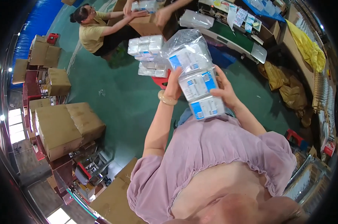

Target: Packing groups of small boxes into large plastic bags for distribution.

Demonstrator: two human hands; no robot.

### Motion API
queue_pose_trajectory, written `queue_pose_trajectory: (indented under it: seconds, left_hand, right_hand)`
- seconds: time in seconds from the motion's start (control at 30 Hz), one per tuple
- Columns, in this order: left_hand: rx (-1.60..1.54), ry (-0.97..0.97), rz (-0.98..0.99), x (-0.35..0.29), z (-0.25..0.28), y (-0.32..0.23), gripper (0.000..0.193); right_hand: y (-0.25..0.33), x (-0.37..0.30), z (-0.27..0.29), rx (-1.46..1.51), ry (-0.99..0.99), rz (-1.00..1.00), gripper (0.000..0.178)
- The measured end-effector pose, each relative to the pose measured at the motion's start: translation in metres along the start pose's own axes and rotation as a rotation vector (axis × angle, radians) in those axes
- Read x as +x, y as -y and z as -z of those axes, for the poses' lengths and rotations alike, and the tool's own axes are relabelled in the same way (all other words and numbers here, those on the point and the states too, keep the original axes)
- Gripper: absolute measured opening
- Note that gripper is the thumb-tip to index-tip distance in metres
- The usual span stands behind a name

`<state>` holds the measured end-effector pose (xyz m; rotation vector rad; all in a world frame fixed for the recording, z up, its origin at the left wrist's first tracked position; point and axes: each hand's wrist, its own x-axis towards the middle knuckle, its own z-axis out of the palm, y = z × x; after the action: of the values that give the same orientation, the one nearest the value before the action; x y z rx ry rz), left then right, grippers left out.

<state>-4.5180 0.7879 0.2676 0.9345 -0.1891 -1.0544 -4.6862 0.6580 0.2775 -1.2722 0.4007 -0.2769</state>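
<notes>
In front of my chest, both hands grip a clear plastic bag of white-and-blue boxes [196,87] from its two sides. The boxes sit in a row, and the loose end of the bag points away from me. My left hand [173,86], with a pale bangle at its wrist, is closed on the left side of the pack. My right hand [225,91] holds the right side, its thumb lying over the front. Just beyond my left hand, wrapped white packs [145,47] are stacked above a red stool [160,81].
A co-worker in a yellow top [92,35] reaches over an open carton [150,26] at the far left. A conveyor with a green belt [230,39] runs at the far right. Large cardboard boxes [60,130] stand on the left. Yellow sacks [284,87] lie at right.
</notes>
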Motion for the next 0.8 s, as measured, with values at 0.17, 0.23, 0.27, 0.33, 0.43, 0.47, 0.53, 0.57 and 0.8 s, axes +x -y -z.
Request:
queue_pose_trajectory:
  seconds: [0.17, 0.23, 0.27, 0.33, 0.43, 0.47, 0.53, 0.57, 0.8]
  left_hand:
    - [0.080, 0.083, 0.146, -0.026, 0.003, 0.021, 0.048]
    - [0.048, 0.042, 0.158, -0.028, 0.001, 0.027, 0.054]
    - [0.011, -0.001, 0.155, -0.027, -0.004, 0.028, 0.061]
    - [0.139, 0.078, 0.089, -0.032, -0.009, 0.031, 0.061]
    - [0.319, 0.078, 0.139, -0.048, -0.021, 0.029, 0.063]
    - [0.313, 0.072, 0.119, -0.054, -0.026, 0.031, 0.065]
    - [0.256, 0.044, 0.177, -0.058, -0.031, 0.030, 0.073]
    - [0.263, 0.047, 0.175, -0.059, -0.028, 0.035, 0.073]
    - [0.264, 0.154, 0.152, -0.063, -0.014, 0.056, 0.085]
  right_hand:
    - [-0.023, -0.009, 0.020, -0.390, -0.077, -0.080, 0.053]
    - [-0.017, -0.001, 0.015, 0.127, -0.149, -0.259, 0.054]
    - [-0.018, 0.007, 0.012, 0.250, -0.152, -0.267, 0.062]
    - [-0.010, -0.001, 0.007, 0.114, -0.159, -0.191, 0.066]
    - [-0.020, -0.016, 0.010, -0.095, -0.110, -0.079, 0.071]
    - [-0.029, -0.023, 0.014, -0.177, -0.053, -0.040, 0.073]
    - [-0.051, -0.034, 0.023, -0.339, -0.095, 0.018, 0.067]
    - [-0.056, -0.037, 0.026, -0.505, -0.126, 0.075, 0.062]
    - [-0.065, -0.024, 0.040, 0.073, -0.171, -0.191, 0.049]
